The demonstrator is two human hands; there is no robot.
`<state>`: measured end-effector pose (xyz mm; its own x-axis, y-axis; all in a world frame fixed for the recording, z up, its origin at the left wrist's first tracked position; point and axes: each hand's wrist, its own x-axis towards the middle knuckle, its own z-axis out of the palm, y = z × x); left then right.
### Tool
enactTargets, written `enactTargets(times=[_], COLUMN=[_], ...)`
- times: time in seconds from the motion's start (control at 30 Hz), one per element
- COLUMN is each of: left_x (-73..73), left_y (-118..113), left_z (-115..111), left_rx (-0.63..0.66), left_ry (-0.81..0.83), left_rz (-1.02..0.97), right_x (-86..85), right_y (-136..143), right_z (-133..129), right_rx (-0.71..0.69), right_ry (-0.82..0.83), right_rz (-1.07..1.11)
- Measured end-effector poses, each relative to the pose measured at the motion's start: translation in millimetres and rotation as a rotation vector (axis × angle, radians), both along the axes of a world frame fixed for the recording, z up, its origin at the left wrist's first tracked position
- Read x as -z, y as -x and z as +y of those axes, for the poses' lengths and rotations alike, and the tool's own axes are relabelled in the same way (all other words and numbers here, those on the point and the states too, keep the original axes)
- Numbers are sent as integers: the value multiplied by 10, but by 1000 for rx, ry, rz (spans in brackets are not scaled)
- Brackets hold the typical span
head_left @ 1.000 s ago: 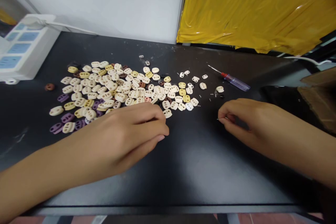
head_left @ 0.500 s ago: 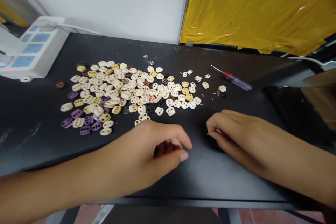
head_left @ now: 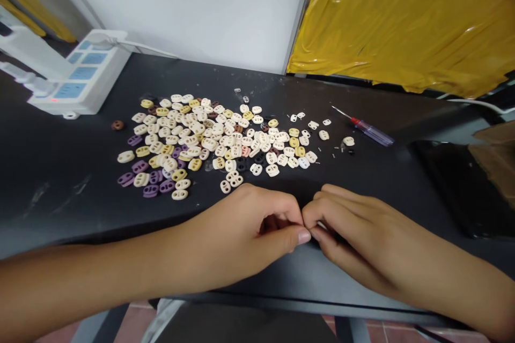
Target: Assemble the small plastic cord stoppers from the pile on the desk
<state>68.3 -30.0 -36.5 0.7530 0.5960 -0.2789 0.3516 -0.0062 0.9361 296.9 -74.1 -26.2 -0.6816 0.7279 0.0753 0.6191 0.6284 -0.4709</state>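
Note:
Low in the middle of the view, my left hand has thumb and forefinger pinched together at the fingertips of my right hand. The right fingers are closed too, and the two hands touch. Whatever lies between the fingertips is hidden or too small to name. Beyond my left hand spreads a loose heap of two-holed oval pieces, mostly cream, with some yellow, purple, brown and black ones. Several small loose parts lie to the right of the heap.
A screwdriver with a clear purple handle lies at the back right. A white power strip stands at the back left. Near the right edge, a dark flat object rests on the black table. Yellow wrapping hangs behind.
My hands have come together, the right one moving left to meet the left. My left thumb and forefinger have closed. The camera view has shifted slightly left.

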Motion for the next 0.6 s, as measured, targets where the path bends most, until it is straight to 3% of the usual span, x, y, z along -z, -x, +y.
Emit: enactTargets(times=[0.27, 0.33, 0.47, 0.6], left_x=[-3, -8, 1, 14], left_y=[28, 37, 43, 32], left_z=[46, 59, 66, 60], left_rx=[31, 22, 23, -30], left_ry=[6, 26, 41, 50], left_rz=[-44, -42, -17, -34], right_x=[74, 92, 112, 105], right_y=[-18, -28, -22, 7], right_z=[-2, 4, 35, 79], right_rx=[13, 88, 371, 471], right_ry=[-11, 44, 170, 360], right_rz=[141, 258, 447, 586])
